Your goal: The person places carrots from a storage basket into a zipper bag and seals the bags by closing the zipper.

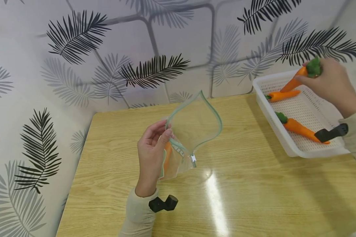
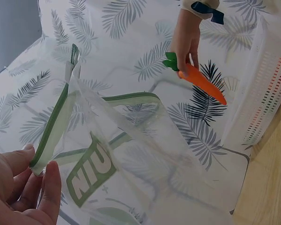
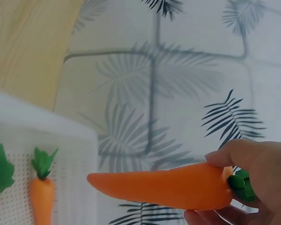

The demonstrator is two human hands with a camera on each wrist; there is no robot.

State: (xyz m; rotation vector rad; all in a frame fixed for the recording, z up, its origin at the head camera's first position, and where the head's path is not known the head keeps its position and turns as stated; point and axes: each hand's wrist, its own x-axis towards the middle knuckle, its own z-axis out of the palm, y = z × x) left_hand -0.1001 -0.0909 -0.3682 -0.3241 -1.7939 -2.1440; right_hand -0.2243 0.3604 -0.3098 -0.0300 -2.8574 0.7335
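Note:
My left hand pinches the green zip edge of a clear zip bag between thumb and fingers. The bag's mouth gapes wide, with a white slider at one end of the zip. Something orange shows through the film beside the hand. Up at the far right, my right hand grips an orange carrot by its thick end, near the green top, and holds it over a white basket. In the right wrist view, this carrot's tip points left toward the basket's rim.
Two more carrots lie in the basket: a smaller carrot near its back and a larger carrot toward the front. The basket stands at the right of a wooden table. A leaf-patterned wall rises directly behind the table.

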